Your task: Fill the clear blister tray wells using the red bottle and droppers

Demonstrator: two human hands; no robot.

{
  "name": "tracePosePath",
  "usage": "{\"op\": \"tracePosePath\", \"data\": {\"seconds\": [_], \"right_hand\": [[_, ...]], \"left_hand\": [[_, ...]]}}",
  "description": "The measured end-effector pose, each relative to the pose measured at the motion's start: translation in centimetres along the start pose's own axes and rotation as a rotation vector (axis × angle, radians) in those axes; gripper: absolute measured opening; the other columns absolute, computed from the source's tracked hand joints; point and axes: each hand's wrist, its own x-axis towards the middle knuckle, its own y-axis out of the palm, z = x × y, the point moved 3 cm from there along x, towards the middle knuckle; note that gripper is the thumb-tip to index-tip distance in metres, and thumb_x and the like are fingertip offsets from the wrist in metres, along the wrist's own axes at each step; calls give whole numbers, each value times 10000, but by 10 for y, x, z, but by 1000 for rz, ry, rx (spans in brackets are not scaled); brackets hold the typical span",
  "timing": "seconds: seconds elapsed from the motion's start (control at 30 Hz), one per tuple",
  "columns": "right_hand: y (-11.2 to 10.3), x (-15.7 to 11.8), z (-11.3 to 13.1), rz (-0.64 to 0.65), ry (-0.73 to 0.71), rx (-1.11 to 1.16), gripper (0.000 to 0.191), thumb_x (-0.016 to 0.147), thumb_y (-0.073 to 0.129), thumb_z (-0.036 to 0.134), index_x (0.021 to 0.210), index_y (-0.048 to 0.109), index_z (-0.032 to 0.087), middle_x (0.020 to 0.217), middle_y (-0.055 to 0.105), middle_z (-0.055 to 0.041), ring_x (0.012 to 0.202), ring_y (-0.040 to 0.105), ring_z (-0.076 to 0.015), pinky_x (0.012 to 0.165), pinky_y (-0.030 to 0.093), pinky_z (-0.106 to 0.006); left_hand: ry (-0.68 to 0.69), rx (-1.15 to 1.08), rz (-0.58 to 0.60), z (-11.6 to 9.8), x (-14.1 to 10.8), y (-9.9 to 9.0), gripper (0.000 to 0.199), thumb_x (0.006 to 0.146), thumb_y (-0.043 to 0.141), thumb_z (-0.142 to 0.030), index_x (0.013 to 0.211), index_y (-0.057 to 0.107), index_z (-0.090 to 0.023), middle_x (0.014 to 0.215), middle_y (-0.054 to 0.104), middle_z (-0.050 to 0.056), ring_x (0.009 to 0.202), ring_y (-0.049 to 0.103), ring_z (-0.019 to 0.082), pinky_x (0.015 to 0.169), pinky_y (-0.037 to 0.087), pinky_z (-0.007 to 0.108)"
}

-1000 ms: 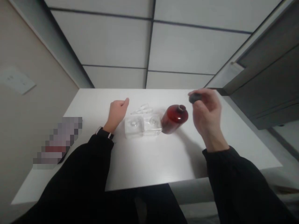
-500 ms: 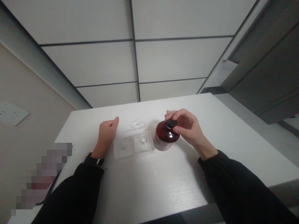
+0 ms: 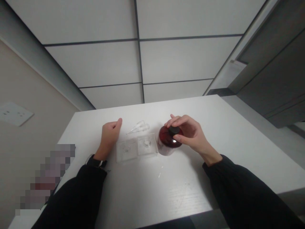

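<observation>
My right hand has thumb and fingers around the black cap of a dark reddish-brown bottle. The bottle stands upright on the white table, and its lower part looks paler. My left hand rests to the left in a loose fist, thumb pointing up; its fingers are curled out of sight. Between the hands lies an opened clear plastic case with two square halves, a round shape in each, its right end beside the bottle. Just behind it are clear plastic droppers or tips, too faint to tell.
The white table carries a small pale sliver or mark in front of the bottle. A blurred-out item lies at the left edge. A panelled white wall rises behind, and a socket plate is on the left wall.
My right hand has shifted slightly at the cap, its thumb and fingers a little lower and farther round it. The left hand stays where it was. The view has moved slightly.
</observation>
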Motion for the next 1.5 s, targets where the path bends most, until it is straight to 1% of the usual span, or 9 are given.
{"op": "tracePosePath", "data": {"seconds": [0.27,0.5,0.6,0.73,0.93,1.07,1.2,1.37,1.5], "right_hand": [[6,-2,1,28,30,54,365,878,880,506,1059,627,313,993,805,12,1149,777,-254,1338,267,-661],[7,1,2,6,-63,79,255,876,882,459,1025,722,327,1055,734,-6,1060,763,-225,1044,620,-475],[6,-1,2,8,-49,63,251,886,880,430,1054,724,328,1089,758,-9,1098,761,-230,1125,577,-505],[6,-5,0,-9,-4,35,291,877,889,460,1048,696,325,1057,780,1,1110,756,-235,1319,370,-577],[5,-2,1,-36,39,98,480,798,945,488,1193,694,381,1067,690,1,1103,726,-240,1111,590,-488],[4,-2,3,12,44,-39,368,839,903,529,1112,762,326,1359,669,-59,1280,667,-277,1145,558,-488],[3,-3,4,-20,60,50,388,812,936,485,1093,713,337,1437,644,-24,1105,740,-221,1020,625,-436],[5,-2,10,29,44,-78,318,878,867,535,1103,777,329,1474,652,-59,1375,637,-296,1208,509,-529],[6,-2,6,-27,96,50,367,818,921,521,981,690,287,1415,688,-56,1134,747,-239,1061,616,-459]], "left_hand": [[5,-13,0,1,-2,1,492,888,435,-561,586,176,-271,592,184,-27,562,202,134,574,151,350],[16,-45,-15,3,-1,3,503,898,450,-554,593,174,-264,595,184,-29,565,198,128,578,154,346],[20,-56,-19,4,0,4,503,908,449,-548,597,172,-265,591,179,-32,561,192,125,575,154,343],[40,-63,-4,5,0,8,514,925,460,-540,595,184,-258,590,188,-32,570,198,123,575,148,337],[52,-70,-4,6,1,9,525,938,458,-550,604,177,-258,593,182,-33,570,189,122,575,144,336],[63,-69,2,5,1,9,525,939,447,-558,600,180,-260,599,183,-32,572,192,123,578,146,338],[65,-69,10,5,1,11,531,937,453,-568,600,182,-259,597,187,-32,572,196,122,582,146,339],[66,-69,9,5,2,11,534,939,464,-559,605,178,-257,593,183,-33,575,187,122,583,141,340],[70,-64,2,4,2,10,526,931,458,-556,606,168,-261,587,171,-35,569,179,122,585,138,344]]}}
